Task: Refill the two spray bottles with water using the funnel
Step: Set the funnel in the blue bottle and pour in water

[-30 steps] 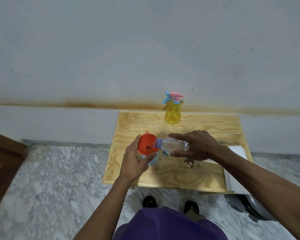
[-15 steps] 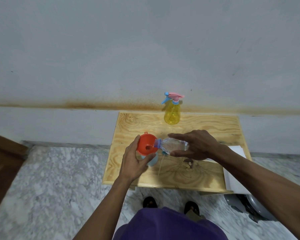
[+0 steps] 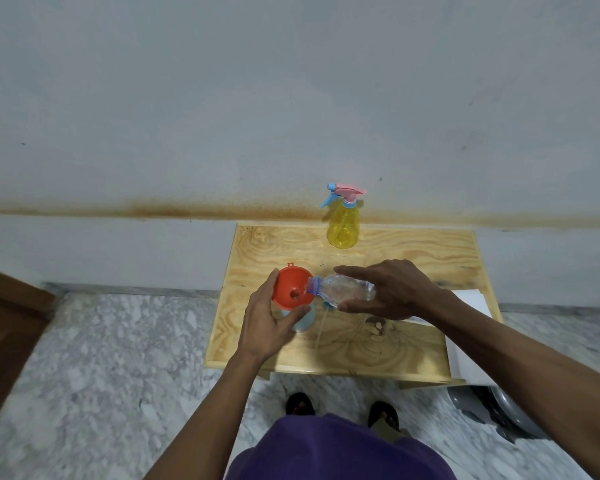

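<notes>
Orange plastic marks the funnel [image 3: 293, 289], which sits in the neck of a pale blue bottle [image 3: 303, 320] standing near the front left corner of the plywood worktop [image 3: 413, 258]. The left hand [image 3: 267, 322] curls around this pair from the near side: its thumb lies against the funnel's left rim, and its fingers wrap the blue bottle just under the funnel, so the hand is partly closed in a steadying grasp rather than clenched tight.

The right hand [image 3: 392, 289] holds a clear water bottle [image 3: 345, 291] tipped almost on its side, its blue-ringed mouth resting over the funnel's right rim and pointing into the bowl. The index finger stretches along the top of the bottle, the thumb presses from below, and the remaining fingers close loosely around the base. A little water shows at the bottle's mouth, just inside the funnel.

A thin pale tube [image 3: 321, 332] lies on the worktop just right of the blue bottle, running toward the front edge, with a small blue part at its upper end under the clear bottle; whether that is the sprayer head cannot be told.

At the back of the worktop, close to the wall [image 3: 291, 98], the yellow spray bottle [image 3: 343, 230] stands upright with its pink and blue trigger head on, well apart from both hands. White paper [image 3: 471, 299] lies at the worktop's right edge.
</notes>
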`<control>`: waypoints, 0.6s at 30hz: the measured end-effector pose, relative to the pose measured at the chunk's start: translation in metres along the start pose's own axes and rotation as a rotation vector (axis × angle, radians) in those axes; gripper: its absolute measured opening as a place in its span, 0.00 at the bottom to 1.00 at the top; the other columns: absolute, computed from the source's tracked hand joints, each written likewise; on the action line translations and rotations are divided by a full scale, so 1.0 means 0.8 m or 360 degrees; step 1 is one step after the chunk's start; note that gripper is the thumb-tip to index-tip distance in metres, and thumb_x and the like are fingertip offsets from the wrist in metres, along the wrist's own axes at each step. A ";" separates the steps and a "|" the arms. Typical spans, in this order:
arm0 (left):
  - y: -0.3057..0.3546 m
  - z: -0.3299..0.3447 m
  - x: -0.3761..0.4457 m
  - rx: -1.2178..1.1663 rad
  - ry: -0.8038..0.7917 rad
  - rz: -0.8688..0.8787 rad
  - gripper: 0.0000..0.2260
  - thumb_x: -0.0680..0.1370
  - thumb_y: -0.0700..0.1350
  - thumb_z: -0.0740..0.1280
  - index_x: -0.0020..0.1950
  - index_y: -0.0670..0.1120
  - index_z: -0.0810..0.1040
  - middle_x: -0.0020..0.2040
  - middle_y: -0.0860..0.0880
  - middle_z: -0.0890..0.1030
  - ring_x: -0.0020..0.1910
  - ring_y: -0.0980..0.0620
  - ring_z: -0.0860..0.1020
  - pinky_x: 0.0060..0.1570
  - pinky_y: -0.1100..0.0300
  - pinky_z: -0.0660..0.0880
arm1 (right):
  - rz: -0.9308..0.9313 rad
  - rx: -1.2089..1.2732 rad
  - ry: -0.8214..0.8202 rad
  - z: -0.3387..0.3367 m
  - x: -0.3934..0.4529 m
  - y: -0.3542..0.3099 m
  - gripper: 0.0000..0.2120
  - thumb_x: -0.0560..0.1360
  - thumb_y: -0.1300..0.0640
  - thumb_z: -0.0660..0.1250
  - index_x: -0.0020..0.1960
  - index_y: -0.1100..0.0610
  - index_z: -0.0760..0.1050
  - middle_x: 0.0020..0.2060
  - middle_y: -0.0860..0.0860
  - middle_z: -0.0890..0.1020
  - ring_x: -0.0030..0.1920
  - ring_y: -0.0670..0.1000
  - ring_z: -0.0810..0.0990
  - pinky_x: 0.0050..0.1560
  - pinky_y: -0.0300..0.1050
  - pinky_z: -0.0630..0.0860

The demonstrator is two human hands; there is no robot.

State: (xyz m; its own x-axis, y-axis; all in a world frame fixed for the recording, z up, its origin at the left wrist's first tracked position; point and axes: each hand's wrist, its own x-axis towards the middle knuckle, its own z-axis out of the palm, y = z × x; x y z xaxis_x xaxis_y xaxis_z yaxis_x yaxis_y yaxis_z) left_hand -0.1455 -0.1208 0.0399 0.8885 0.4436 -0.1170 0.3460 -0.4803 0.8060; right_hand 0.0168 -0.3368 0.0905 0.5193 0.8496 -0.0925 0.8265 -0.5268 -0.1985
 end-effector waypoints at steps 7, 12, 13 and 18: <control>0.001 -0.001 -0.001 -0.0019 -0.0005 0.0007 0.47 0.65 0.71 0.68 0.80 0.52 0.60 0.73 0.51 0.72 0.71 0.50 0.69 0.66 0.53 0.69 | 0.0242 0.0451 0.0330 0.016 -0.017 -0.008 0.44 0.66 0.20 0.56 0.75 0.41 0.62 0.54 0.49 0.85 0.46 0.50 0.84 0.43 0.45 0.80; 0.000 0.001 -0.001 -0.0012 -0.0008 0.0002 0.48 0.65 0.71 0.68 0.80 0.52 0.60 0.73 0.50 0.72 0.71 0.49 0.69 0.67 0.50 0.70 | 0.0639 0.0915 0.0607 0.029 -0.039 0.002 0.42 0.66 0.31 0.69 0.73 0.52 0.65 0.52 0.51 0.83 0.45 0.50 0.82 0.46 0.48 0.80; 0.000 0.001 -0.001 -0.0010 -0.0007 0.0001 0.48 0.65 0.71 0.68 0.80 0.52 0.60 0.73 0.50 0.72 0.71 0.49 0.69 0.67 0.49 0.71 | 0.0704 0.0997 0.0665 0.034 -0.043 0.006 0.41 0.66 0.33 0.70 0.72 0.52 0.65 0.53 0.52 0.83 0.46 0.51 0.83 0.47 0.51 0.81; -0.003 0.003 0.001 0.0021 0.0008 0.0027 0.44 0.70 0.61 0.76 0.80 0.50 0.60 0.73 0.49 0.71 0.71 0.48 0.69 0.66 0.51 0.69 | 0.0984 0.1064 0.0962 0.063 -0.054 0.019 0.36 0.67 0.44 0.78 0.68 0.55 0.68 0.53 0.52 0.82 0.49 0.53 0.81 0.46 0.44 0.75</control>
State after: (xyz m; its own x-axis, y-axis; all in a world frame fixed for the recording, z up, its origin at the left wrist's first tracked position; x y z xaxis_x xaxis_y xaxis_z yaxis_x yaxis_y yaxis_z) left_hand -0.1450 -0.1211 0.0368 0.8928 0.4392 -0.1006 0.3350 -0.4978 0.8000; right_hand -0.0044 -0.3801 0.0420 0.9761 0.1934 0.0995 0.1958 -0.5822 -0.7892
